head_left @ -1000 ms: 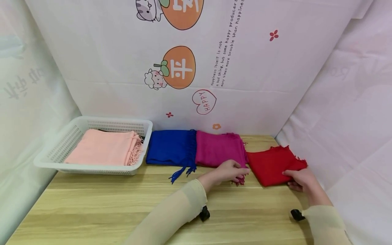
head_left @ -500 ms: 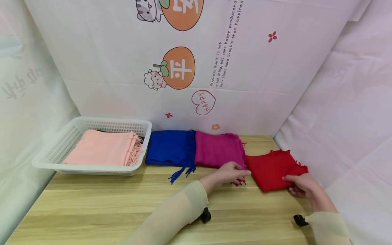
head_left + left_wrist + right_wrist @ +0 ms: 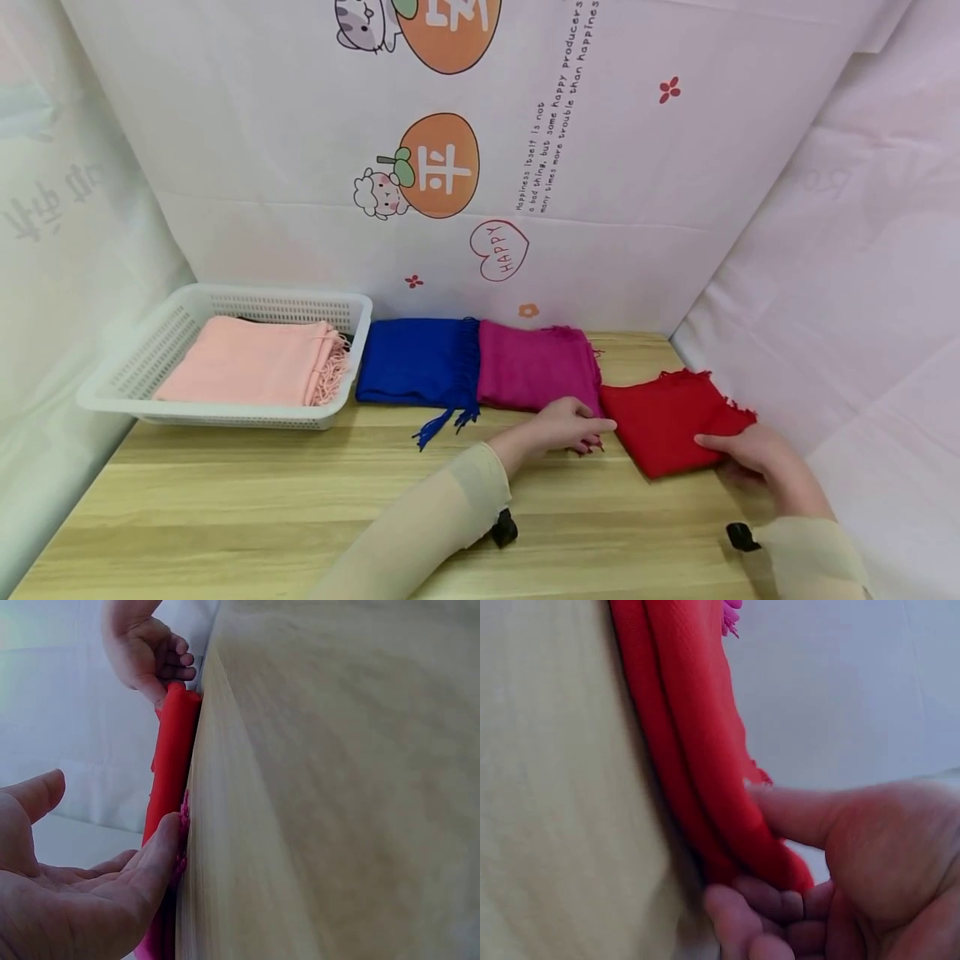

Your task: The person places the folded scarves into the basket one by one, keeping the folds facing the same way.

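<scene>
A folded red scarf (image 3: 667, 423) lies at the right end of a row on the table. My right hand (image 3: 750, 454) grips its right front corner, thumb on top and fingers curled at the lower edge, as the right wrist view shows. To its left is a folded magenta scarf (image 3: 536, 367) with fringe. My left hand (image 3: 562, 423) rests at the magenta scarf's front right corner, its fingers extended over the fringe and the thumb held apart in the left wrist view. Its fingertips reach close to the red scarf's left corner.
A folded blue scarf (image 3: 416, 362) with loose tassels adjoins the magenta one. At the left stands a white plastic basket (image 3: 105, 396) holding a folded pink scarf (image 3: 247, 362), with something dark beneath. Printed white cloth (image 3: 600, 258) walls in the wooden table (image 3: 300, 508).
The red scarf has shifted toward me and slightly right, along with my right hand. My left hand has stayed almost in place. The basket and other scarves have not moved.
</scene>
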A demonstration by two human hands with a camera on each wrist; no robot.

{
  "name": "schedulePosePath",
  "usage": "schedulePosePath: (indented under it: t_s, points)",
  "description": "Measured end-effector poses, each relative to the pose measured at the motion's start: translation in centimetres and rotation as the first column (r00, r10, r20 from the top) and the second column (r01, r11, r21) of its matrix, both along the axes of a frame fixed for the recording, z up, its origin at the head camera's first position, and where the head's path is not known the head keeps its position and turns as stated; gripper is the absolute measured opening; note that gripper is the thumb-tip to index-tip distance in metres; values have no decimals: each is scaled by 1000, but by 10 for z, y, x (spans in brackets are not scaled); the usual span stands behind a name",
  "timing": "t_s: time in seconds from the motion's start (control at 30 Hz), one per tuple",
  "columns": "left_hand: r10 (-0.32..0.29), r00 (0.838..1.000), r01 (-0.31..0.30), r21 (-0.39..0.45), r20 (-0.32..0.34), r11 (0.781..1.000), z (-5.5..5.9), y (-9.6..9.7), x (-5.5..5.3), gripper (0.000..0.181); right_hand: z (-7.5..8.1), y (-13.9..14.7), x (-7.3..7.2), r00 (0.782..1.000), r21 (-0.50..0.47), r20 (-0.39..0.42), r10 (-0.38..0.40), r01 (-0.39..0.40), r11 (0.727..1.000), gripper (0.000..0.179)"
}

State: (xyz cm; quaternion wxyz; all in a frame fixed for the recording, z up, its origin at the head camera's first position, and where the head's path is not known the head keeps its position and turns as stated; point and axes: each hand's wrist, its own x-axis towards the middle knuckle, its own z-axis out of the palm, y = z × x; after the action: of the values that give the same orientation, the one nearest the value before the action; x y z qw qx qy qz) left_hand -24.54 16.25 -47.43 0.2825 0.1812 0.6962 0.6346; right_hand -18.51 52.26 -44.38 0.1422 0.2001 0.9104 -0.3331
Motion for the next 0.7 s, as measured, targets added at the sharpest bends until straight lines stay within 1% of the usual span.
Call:
schedulePosePath:
  t_s: [0.07,0.13,0.23,0.33,0.37,0.5,0.6,0.7]
  points:
    - [-2,1000,2,-2,-5,1000,0,2,0,45,6,2,1,1000,107,10,30,-31,994,59]
    - [-8,1000,8,0,-7,1000,-1,3,1,42,11,3,1,999,167,14,37,-39,985,61]
    - [-24,1000,24,-10,-11,1000,-1,5,2,43,18,4,0,999,264,-26,42,-34,964,69]
    - [-32,999,32,-19,-3,999,0,7,3,49,21,5,-8,994,334,-87,70,-37,942,77]
    - [-34,999,34,-24,-2,999,0,7,4,50,21,6,-12,991,346,-110,80,-37,938,79]
    - [-41,999,41,-34,5,999,-1,10,5,59,14,10,-27,977,352,-190,100,-27,935,66]
    - [-44,999,44,-40,3,998,-2,12,5,61,7,14,-34,955,363,-266,133,-29,931,65]
    - [-34,999,34,-41,8,999,-1,14,5,59,0,17,-42,927,374,-333,176,-42,926,70]
